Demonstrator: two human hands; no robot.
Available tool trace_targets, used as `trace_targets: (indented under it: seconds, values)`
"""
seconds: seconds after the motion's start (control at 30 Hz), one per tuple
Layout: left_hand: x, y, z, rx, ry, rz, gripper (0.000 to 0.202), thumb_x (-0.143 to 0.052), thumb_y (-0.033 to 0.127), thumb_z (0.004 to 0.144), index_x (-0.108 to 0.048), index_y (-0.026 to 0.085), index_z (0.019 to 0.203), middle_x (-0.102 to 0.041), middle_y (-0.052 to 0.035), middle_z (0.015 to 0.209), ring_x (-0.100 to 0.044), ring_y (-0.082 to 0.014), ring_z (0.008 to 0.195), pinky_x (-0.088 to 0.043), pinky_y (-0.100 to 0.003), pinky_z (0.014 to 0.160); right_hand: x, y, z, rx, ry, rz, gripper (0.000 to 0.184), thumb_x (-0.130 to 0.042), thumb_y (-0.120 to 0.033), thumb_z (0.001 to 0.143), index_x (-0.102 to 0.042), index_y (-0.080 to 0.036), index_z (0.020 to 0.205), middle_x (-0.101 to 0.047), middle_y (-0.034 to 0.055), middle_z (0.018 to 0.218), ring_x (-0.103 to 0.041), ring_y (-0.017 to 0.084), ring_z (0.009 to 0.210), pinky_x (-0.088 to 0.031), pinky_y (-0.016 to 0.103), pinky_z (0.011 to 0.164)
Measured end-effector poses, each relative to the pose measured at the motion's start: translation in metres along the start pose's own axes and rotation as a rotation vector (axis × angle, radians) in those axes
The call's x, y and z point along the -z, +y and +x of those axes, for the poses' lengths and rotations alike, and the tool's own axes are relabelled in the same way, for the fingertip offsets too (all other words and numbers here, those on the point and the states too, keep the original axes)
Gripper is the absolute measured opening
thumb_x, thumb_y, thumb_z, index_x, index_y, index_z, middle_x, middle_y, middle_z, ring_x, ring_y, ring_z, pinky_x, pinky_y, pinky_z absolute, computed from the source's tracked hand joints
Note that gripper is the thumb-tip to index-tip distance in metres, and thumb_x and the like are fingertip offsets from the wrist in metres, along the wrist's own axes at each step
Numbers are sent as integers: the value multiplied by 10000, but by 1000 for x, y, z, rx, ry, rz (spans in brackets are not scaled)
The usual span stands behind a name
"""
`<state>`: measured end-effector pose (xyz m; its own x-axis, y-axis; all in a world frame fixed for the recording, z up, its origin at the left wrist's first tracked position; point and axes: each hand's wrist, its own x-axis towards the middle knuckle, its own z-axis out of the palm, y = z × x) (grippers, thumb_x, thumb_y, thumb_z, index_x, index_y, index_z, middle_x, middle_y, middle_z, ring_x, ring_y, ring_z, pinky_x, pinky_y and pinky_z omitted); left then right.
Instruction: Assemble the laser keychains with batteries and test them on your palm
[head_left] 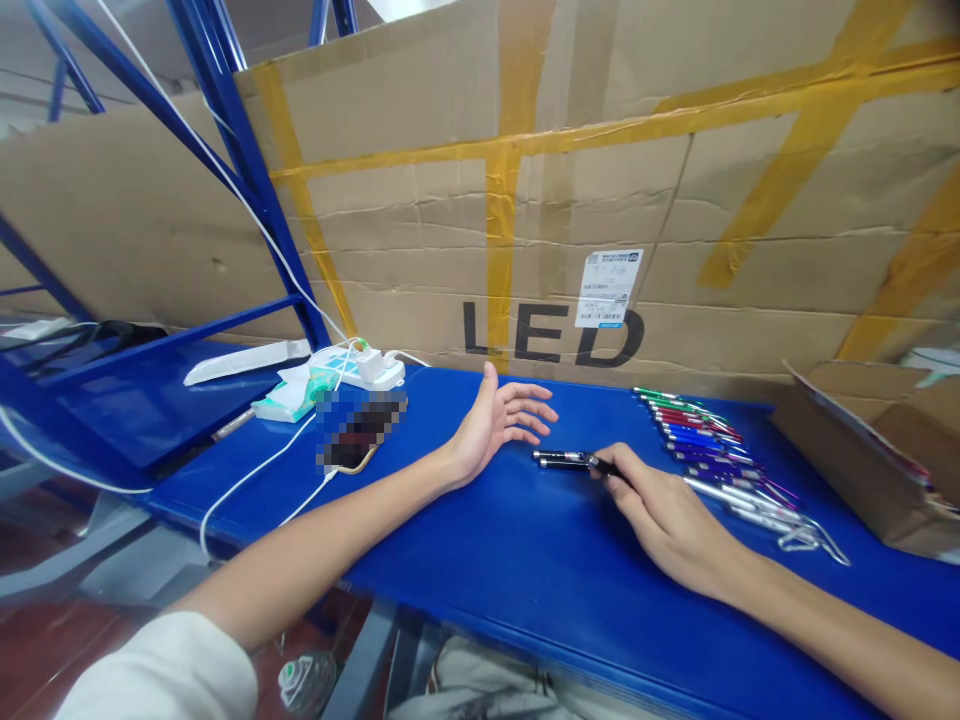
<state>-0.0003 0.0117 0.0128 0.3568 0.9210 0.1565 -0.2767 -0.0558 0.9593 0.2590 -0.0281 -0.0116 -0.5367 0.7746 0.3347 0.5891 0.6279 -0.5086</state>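
Note:
My right hand [660,510] rests on the blue table [525,560] with its fingers pinched on a black pen-shaped light [564,459], which lies flat and points left. My left hand [499,420] hovers palm-up just left of the pen's tip, fingers spread and holding nothing. A row of several coloured pen lights [705,440] in green, red, blue, purple and silver lies to the right of my right hand.
A phone [361,432] on a white cable lies at the left, next to a white power strip [360,368] and a teal packet [289,398]. A large cardboard wall marked LED [555,335] stands behind. An open cardboard box [870,450] sits at the right.

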Motion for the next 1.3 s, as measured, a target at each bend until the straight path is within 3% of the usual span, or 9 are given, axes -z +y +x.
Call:
trace_targets:
  seconds: [0.27,0.63,0.77,0.87,1.0,1.3]
  values:
    - [-1,0,1,17,2,67,914,-308,949,942,-704,159,1173,-746,-127,1055,-669,-202,849,-533,-312,769,-3,4,1,-32,17,4,284,-311,-420,1148,-545,-269,1204,-741,34,946,-694,235,755,-479,353,698]
    - [0,-5,4,-62,1,192,897,-358,933,945,-727,138,1134,-746,-131,1005,-653,-181,786,-504,-293,698,-1,-2,2,47,86,64,189,-379,-220,1050,-534,-268,953,-647,-18,774,-593,191,646,-425,313,621]
    - [-1,-7,1,-155,30,320,807,-370,847,1015,-730,132,1118,-739,-121,986,-641,-182,800,-495,-305,719,0,-4,3,72,97,93,203,-379,-159,1004,-518,-266,901,-640,-9,794,-586,193,685,-430,318,650]
    - [-4,-6,-6,-261,19,482,603,-479,692,1074,-729,145,1127,-734,-93,1005,-641,-179,867,-503,-312,826,-1,-4,3,65,94,112,218,-363,-140,998,-519,-264,909,-636,-8,811,-581,192,701,-432,322,666]
    - [-8,-5,-13,-302,-18,620,392,-532,515,1109,-726,177,1157,-751,-69,1032,-680,-193,962,-500,-311,890,-2,-3,3,60,83,124,224,-349,-158,1020,-514,-266,913,-635,-3,829,-578,194,716,-440,327,678]
    - [-13,-3,-18,-334,-39,737,275,-561,418,1094,-712,197,1158,-750,-58,1046,-646,-179,871,-491,-296,828,-2,-4,4,39,102,93,215,-376,-182,1015,-538,-269,904,-665,5,807,-599,200,689,-459,333,661]
